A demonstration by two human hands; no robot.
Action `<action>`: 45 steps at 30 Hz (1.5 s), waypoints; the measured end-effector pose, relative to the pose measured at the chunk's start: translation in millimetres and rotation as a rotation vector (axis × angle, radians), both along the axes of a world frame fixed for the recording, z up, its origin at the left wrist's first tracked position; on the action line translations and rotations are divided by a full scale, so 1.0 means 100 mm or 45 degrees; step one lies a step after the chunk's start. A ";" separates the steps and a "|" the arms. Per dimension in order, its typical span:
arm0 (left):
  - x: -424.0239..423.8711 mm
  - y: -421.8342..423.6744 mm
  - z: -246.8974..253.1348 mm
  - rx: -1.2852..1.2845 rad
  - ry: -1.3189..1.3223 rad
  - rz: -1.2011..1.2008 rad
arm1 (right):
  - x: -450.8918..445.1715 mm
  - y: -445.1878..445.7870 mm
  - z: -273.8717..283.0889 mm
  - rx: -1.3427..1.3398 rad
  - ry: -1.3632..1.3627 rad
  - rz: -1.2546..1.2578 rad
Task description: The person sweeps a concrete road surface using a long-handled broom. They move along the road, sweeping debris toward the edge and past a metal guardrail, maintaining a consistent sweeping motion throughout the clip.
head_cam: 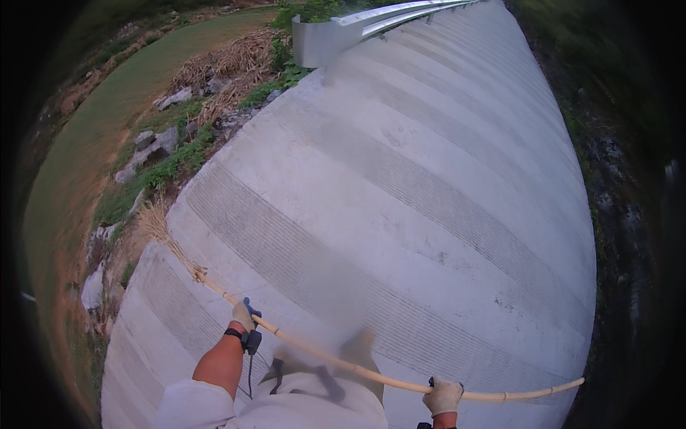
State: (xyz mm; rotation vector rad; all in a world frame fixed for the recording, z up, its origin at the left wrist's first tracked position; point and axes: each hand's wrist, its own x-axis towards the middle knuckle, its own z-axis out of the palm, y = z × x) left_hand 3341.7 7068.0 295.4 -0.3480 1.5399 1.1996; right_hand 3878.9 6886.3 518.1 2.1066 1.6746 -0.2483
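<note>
A broom with a long bamboo handle (343, 366) lies across the front of my body, slanting from upper left to lower right. Gloved in off-white and blue, my left hand (246, 315) grips the handle near the broom head. My right hand (444, 396), also gloved, is closed around the handle towards its far end, which sticks out to the right. The broom's twig bristles (155, 221) reach over the left edge of the concrete road (321, 214); whether they touch the ground I cannot tell. A black device with a cable is strapped to my left wrist.
Grooved bands cross the concrete. Rocks (155, 147), green weeds (171, 169) and dry stalks (236, 59) line the left edge, with a grassy slope beyond. A metal guardrail (316, 45) runs along the road ahead. Dark, rough ground borders the right edge.
</note>
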 end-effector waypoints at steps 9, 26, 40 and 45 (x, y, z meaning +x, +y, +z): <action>0.19 -1.08 -0.53 -0.315 0.370 -0.746 | 1.04 1.55 0.50 -0.012 0.072 0.401; 1.43 0.88 -0.17 -0.265 1.139 -2.084 | 1.38 3.17 1.16 0.004 -0.106 0.349; 1.62 3.45 0.78 0.157 -0.046 -0.181 | 1.21 2.92 0.80 -0.030 -0.221 0.135; 1.55 3.29 1.06 0.106 0.044 -0.068 | 1.32 3.27 0.61 -0.170 -0.075 0.145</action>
